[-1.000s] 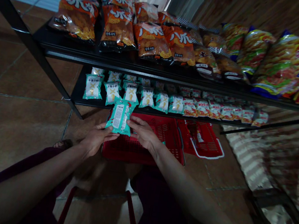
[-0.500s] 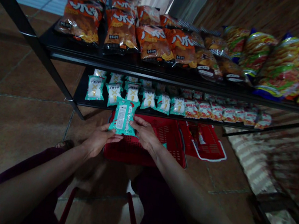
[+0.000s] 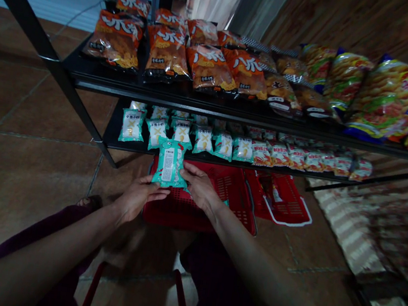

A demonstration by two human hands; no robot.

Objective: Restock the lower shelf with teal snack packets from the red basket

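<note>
A teal snack bag [image 3: 170,164] with a white printed panel is held upright above the red basket [image 3: 218,181], just in front of the lower shelf. My left hand [image 3: 141,196] pinches its lower left corner, some fingers spread beneath. On the other side my right hand [image 3: 198,185] grips the bag's right edge. Behind it, a row of similar teal and white snack bags [image 3: 203,139] lines the lower shelf. A bit of teal packaging shows inside the basket near my right wrist.
Orange snack bags [image 3: 167,53] and larger yellow bags [image 3: 392,99] fill the upper black shelf [image 3: 203,105]. Red and white packets [image 3: 295,157] continue along the lower shelf. A second red basket with a white handle [image 3: 293,222] stands at the right. Red stool legs [image 3: 182,300] show below me.
The whole view has shifted slightly, so the shelf sits a little lower. Both hands still hold the teal snack bag, which stays almost in the same place over the basket.
</note>
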